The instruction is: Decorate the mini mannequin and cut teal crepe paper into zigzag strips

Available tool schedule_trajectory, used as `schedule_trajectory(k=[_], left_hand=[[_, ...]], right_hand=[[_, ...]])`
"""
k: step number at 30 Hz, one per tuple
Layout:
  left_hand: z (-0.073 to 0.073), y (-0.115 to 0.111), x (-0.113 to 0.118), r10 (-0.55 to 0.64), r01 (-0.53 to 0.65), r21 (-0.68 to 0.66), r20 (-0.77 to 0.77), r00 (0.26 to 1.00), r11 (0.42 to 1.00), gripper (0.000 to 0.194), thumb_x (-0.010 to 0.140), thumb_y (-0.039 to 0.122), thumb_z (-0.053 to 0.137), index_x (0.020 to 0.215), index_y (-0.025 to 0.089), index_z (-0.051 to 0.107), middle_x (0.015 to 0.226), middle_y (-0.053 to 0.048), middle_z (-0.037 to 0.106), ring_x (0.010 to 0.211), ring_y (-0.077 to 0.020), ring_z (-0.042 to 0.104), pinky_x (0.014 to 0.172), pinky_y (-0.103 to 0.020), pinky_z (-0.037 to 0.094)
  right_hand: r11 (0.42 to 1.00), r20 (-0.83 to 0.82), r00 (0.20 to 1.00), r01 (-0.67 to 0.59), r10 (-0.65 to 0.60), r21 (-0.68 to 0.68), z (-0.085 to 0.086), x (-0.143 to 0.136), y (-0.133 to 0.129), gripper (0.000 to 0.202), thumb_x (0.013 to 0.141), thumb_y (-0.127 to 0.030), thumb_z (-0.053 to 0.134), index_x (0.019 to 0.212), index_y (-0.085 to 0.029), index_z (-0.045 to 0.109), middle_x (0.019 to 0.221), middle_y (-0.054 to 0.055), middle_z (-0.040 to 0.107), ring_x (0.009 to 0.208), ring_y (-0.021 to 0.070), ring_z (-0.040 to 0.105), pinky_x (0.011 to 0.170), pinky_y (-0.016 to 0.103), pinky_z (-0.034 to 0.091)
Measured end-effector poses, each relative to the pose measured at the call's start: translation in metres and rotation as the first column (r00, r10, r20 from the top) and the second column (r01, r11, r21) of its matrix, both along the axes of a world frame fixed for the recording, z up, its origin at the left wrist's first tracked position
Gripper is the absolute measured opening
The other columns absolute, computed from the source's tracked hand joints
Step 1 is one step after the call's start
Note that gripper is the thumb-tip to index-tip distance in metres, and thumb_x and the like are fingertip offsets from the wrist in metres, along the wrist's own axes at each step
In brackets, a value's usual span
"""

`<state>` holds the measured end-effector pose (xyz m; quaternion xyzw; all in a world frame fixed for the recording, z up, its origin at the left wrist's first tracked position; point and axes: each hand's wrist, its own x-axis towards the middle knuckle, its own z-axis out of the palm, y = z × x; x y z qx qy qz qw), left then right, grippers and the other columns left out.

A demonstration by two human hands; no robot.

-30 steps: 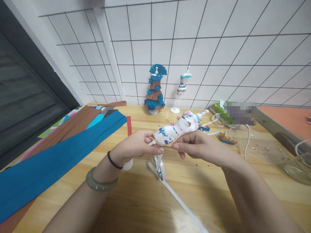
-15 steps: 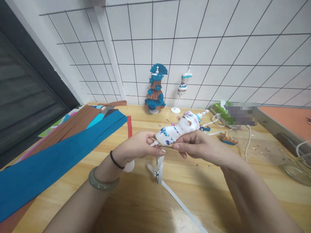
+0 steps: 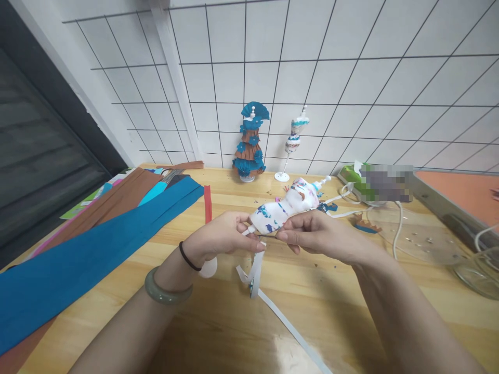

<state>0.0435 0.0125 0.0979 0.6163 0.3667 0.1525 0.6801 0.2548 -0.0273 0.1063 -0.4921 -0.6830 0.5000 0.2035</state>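
Observation:
A small white mannequin [image 3: 286,208] with blue, teal and pink patches lies tilted between my hands, its neck pointing up and right. My left hand [image 3: 228,234] is closed on the mannequin's thin stand pole at the lower left; the round white base [image 3: 208,267] shows beneath the wrist. Against the mannequin's underside, my right hand [image 3: 307,231] pinches a thin dark item whose shape is mostly hidden. White tape [image 3: 255,270] hangs in a loop below my left fingertips, and a long strip runs down toward the front edge.
Blue crepe paper [image 3: 101,244] and brown paper [image 3: 113,208] lie at the left. A dressed blue-brown mannequin [image 3: 249,145] and a bare one [image 3: 296,137] stand by the tiled wall. Cables, a green packet [image 3: 349,174] and a clear round container [image 3: 481,272] are at the right.
The mannequin's upper end has shifted slightly left. The hanging tape loop has changed shape a little, and my left wrist has moved slightly right.

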Motion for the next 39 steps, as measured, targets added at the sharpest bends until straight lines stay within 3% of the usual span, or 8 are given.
schedule_trajectory(k=[8,14,17,24,27,30,34,39], left_hand=[[-0.009,0.010,-0.003,0.066,-0.064,-0.019,0.078,0.995,0.998,0.031,0.055,0.023,0.078,0.072,0.016,0.053,0.059,0.007,0.043,0.050,-0.0045,0.033,0.045,-0.020,0.021],[-0.012,0.016,-0.008,0.183,-0.183,-0.002,0.081,0.980,0.983,0.030,0.057,0.022,0.077,0.077,0.015,0.056,0.061,0.006,0.047,0.049,-0.0032,0.033,0.043,-0.019,0.019],[-0.007,0.015,-0.009,0.231,-0.231,0.000,0.075,0.970,0.973,0.032,0.057,0.022,0.077,0.081,0.015,0.057,0.063,0.006,0.048,0.046,-0.0022,0.030,0.041,-0.019,0.017],[-0.005,0.015,-0.011,0.237,-0.239,0.031,0.057,0.970,0.970,0.034,0.061,0.033,0.075,0.084,0.017,0.057,0.055,0.009,0.032,0.041,-0.0020,0.018,0.038,-0.020,0.010],[-0.006,0.017,-0.011,0.236,-0.238,0.048,0.050,0.970,0.970,0.036,0.062,0.037,0.074,0.086,0.016,0.058,0.054,0.009,0.036,0.039,-0.0018,0.019,0.038,-0.021,0.009],[-0.007,0.017,-0.011,0.237,-0.240,0.070,0.051,0.970,0.968,0.032,0.064,0.038,0.072,0.083,0.016,0.058,0.054,0.008,0.038,0.039,-0.0018,0.020,0.037,-0.021,0.011],[-0.011,0.018,-0.012,0.243,-0.247,0.084,0.054,0.969,0.965,0.029,0.069,0.040,0.068,0.084,0.017,0.058,0.050,0.009,0.032,0.038,-0.0026,0.020,0.038,-0.020,0.012],[-0.015,0.020,-0.014,0.253,-0.256,0.100,0.044,0.966,0.961,0.033,0.067,0.041,0.070,0.087,0.018,0.059,0.051,0.009,0.033,0.039,-0.0026,0.021,0.038,-0.019,0.014]], right_hand=[[0.994,0.076,0.997,0.039,-0.032,-0.098,-0.001,0.010,0.002,0.036,0.078,-0.053,0.056,0.080,-0.018,0.062,0.063,-0.002,0.054,0.047,0.0064,0.032,0.043,0.021,0.023],[0.987,0.385,0.909,0.150,-0.160,0.057,-0.020,0.013,0.015,0.042,0.083,-0.055,0.045,0.096,-0.019,0.062,0.081,0.005,0.065,0.066,0.0149,0.055,0.055,0.023,0.039],[0.979,0.491,0.847,0.166,-0.205,0.122,-0.036,0.001,0.021,0.040,0.086,-0.048,0.045,0.104,-0.017,0.062,0.096,0.012,0.066,0.083,0.0217,0.060,0.067,0.028,0.041],[0.985,0.579,0.800,0.088,-0.158,0.147,-0.059,-0.022,0.020,0.021,0.080,-0.025,0.050,0.090,-0.018,0.067,0.087,0.012,0.066,0.080,0.0230,0.059,0.065,0.029,0.038],[0.974,0.570,0.799,0.082,-0.192,0.213,-0.053,-0.023,0.018,0.021,0.082,-0.027,0.048,0.077,-0.017,0.066,0.080,0.010,0.061,0.076,0.0210,0.055,0.066,0.029,0.036],[0.971,0.521,0.835,0.066,-0.179,0.228,-0.043,-0.024,0.013,0.041,0.088,-0.044,0.036,0.067,-0.018,0.059,0.063,0.002,0.050,0.060,0.0151,0.046,0.056,0.026,0.033],[0.998,0.301,0.952,-0.065,0.060,0.009,-0.035,-0.029,0.004,0.048,0.083,-0.059,0.039,0.057,-0.019,0.047,0.055,-0.006,0.027,0.048,0.0090,0.025,0.044,0.023,0.022],[0.992,0.135,0.986,-0.092,0.102,-0.083,-0.033,-0.033,0.001,0.039,0.081,-0.050,0.050,0.061,-0.017,0.053,0.056,-0.006,0.033,0.050,0.0079,0.026,0.045,0.022,0.022]])
